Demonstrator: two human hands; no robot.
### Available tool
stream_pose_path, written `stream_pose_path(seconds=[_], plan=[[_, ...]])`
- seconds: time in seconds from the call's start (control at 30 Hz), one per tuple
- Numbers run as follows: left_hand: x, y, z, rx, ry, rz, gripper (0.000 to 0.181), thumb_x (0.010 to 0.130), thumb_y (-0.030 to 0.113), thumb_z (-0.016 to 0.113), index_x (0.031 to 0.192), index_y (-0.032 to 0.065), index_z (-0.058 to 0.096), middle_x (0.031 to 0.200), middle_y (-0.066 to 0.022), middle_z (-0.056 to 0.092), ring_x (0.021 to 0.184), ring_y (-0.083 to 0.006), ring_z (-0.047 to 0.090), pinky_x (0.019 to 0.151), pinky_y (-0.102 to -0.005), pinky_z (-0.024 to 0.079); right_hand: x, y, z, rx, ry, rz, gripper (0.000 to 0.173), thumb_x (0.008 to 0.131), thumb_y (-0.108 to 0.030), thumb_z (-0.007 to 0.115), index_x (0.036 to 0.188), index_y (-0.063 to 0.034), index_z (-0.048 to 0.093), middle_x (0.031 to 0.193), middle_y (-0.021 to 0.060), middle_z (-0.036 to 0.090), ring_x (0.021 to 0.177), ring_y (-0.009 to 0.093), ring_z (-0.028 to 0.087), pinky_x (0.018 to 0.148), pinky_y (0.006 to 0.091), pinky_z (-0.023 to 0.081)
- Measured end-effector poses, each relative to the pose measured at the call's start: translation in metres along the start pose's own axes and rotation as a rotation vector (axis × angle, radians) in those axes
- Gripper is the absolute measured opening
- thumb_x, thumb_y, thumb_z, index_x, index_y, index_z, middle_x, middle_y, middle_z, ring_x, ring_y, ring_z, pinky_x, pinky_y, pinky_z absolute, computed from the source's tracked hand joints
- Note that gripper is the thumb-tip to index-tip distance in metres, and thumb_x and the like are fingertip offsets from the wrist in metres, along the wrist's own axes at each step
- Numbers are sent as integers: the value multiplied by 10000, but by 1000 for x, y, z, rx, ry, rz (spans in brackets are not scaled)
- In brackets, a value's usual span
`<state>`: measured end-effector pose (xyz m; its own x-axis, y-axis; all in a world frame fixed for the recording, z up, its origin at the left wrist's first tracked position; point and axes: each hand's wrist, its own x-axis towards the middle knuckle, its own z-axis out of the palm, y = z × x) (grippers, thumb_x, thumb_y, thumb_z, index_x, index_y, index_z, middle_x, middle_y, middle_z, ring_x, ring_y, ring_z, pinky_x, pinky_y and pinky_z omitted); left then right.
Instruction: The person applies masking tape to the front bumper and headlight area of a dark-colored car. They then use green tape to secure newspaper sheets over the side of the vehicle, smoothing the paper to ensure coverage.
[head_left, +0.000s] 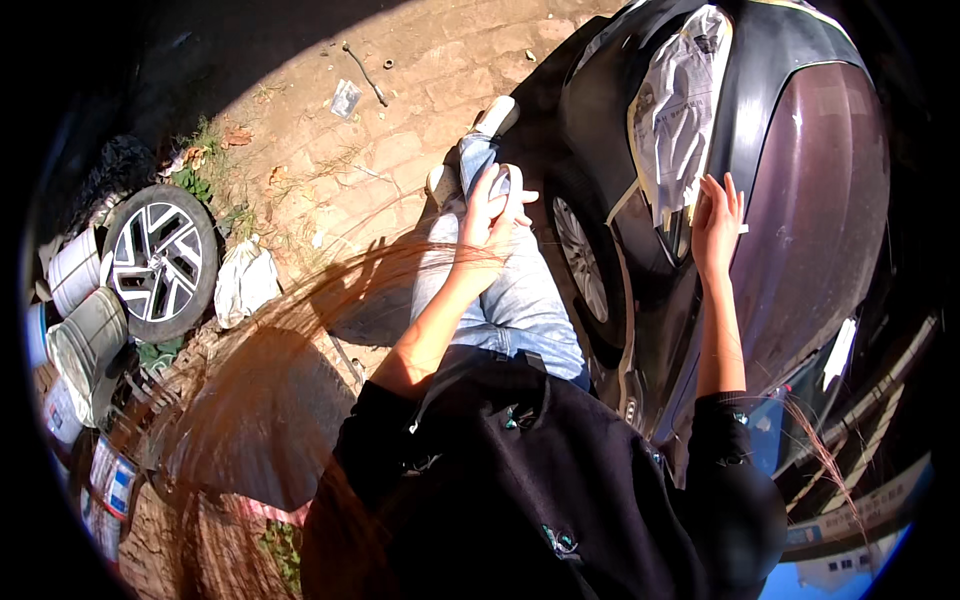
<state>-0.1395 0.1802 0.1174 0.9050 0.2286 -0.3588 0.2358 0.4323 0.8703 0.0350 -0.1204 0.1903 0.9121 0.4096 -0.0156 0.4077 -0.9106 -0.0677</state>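
Observation:
My left hand (487, 221) is over my jeans, its fingers around a pale ring that looks like a roll of masking tape (514, 187). To the right, my right hand (718, 225) is at the car's front, by the lower edge of the headlight covered with printed sheeting (675, 120). Yellowish tape runs along the sheeting's edges, and a loose strip (622, 202) hangs at its lower left. A small white piece (742, 229) sticks out beside my right hand; whether the fingers grip it is hidden. The purplish hood (817, 187) lies right of that hand.
The car's front wheel (581, 255) is right of my legs. A loose alloy wheel with tire (161, 262), a white bag (246, 281) and several buckets (86, 337) stand at the left. A thin rod (365, 73) and a small plastic packet (345, 98) lie on the brick ground ahead.

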Motion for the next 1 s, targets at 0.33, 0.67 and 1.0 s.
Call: stream_pose_path(seconds=[0.33, 0.67, 1.0], plan=[[-52, 79, 15, 299, -205, 119, 636, 1006, 72, 497, 1548, 25, 166, 1181, -181, 661, 883, -216, 681, 851, -336, 523, -18, -195, -58, 1185, -408, 190, 416, 838, -19, 730, 1243, -5, 637, 1095, 115, 656, 1004, 187, 657, 912, 302, 512], [-62, 123, 19, 514, -248, 317, 480, 946, -26, 528, 1414, 16, 429, 1238, -208, 620, 1151, -300, 618, 994, -400, 472, -35, -213, -97, 1290, -65, 90, 391, 786, 20, 758, 1165, -24, 673, 1008, 74, 677, 948, 183, 643, 868, 303, 507], [-94, 192, 73, 840, -213, 483, 513, 848, -59, 592, 1349, -49, 478, 987, -173, 664, 881, -335, 648, 804, -402, 508, -36, -176, -155, 686, 384, -449, 294, 658, -116, 816, 935, -120, 717, 873, -16, 656, 814, 199, 589, 758, 344, 423]])
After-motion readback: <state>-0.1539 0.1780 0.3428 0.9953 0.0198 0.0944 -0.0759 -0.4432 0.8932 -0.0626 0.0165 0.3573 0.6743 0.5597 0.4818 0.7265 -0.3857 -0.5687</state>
